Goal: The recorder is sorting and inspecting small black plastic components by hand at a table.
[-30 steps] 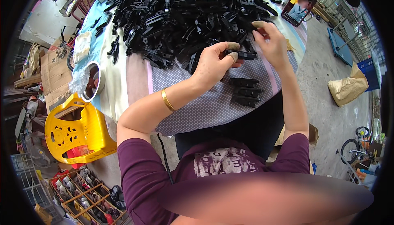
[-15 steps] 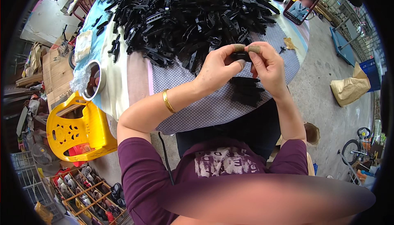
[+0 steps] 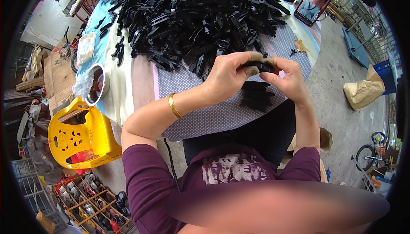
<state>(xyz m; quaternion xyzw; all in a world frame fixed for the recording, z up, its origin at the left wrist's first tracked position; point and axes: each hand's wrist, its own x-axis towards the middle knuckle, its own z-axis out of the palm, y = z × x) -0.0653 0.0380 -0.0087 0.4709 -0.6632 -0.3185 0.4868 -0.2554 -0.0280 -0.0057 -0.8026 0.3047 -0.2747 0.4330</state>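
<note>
Left hand: The left hand is nearly closed, thumb and forefinger pinching the left end of a small black part; tan covers wrap those fingertips.
Right hand: The right hand is also curled nearly closed, its thumb and forefinger at the right end of the same part.
Held part: It is between the two hands, in front of the pile; fingers hide much of it.
Pile: A big heap of black plastic parts covers the far middle of the table.
Small group: A few black parts lie together on the dotted cloth, just below the hands.
Table's right side: A phone leans upright near the edge, its screen lit; a tan scrap lies nearer the hands.
Table's left side: A round bowl with clear plastic beside it sits at the edge.
Wrist: A gold bracelet circles the left forearm.
Floor: A yellow chair stands at left, a brown paper bag at right.
</note>
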